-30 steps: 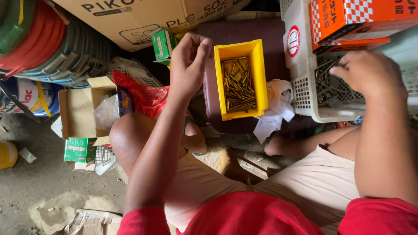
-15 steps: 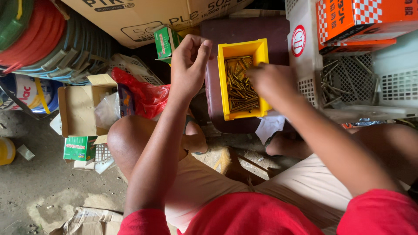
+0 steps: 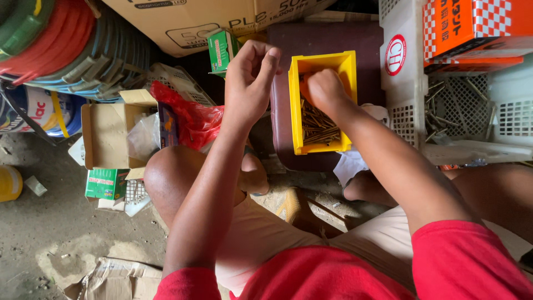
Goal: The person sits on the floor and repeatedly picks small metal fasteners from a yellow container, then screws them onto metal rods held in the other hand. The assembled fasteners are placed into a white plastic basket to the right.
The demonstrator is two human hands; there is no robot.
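1. Starting at the far left: stacked ribbed plastic coils [image 3: 61, 50] in red, green and blue-grey, curved edges crowding the top corner; gritty concrete floor [image 3: 50, 233] below, with open room toward the bottom left.
2. Next, an open brown cardboard box [image 3: 108, 133] with flaps spread, a small green carton [image 3: 105, 183] just beside its lower edge, and a crumpled glossy red plastic bag [image 3: 191, 119] to its right.
3. Left hand [image 3: 250, 80] raised in mid-air, fingers curled together with the thumb pressed toward them; whether anything small sits in the pinch, cannot tell. Another small green carton [image 3: 222, 50] close behind it.
4. Yellow plastic bin [image 3: 297, 105], rigid, rectangular, straight-walled, resting on a dark maroon surface [image 3: 333, 36]; loose brassy screws [image 3: 319, 128] heaped inside, thin and shiny.
5. Right hand [image 3: 325, 89] dipped into the bin's upper half, fingers bunched down among the screws; grip hidden.
6. Far right: white perforated plastic crate [image 3: 405, 94] tight against the bin's right wall, an orange checked box [image 3: 472, 28] on top, little free room there.
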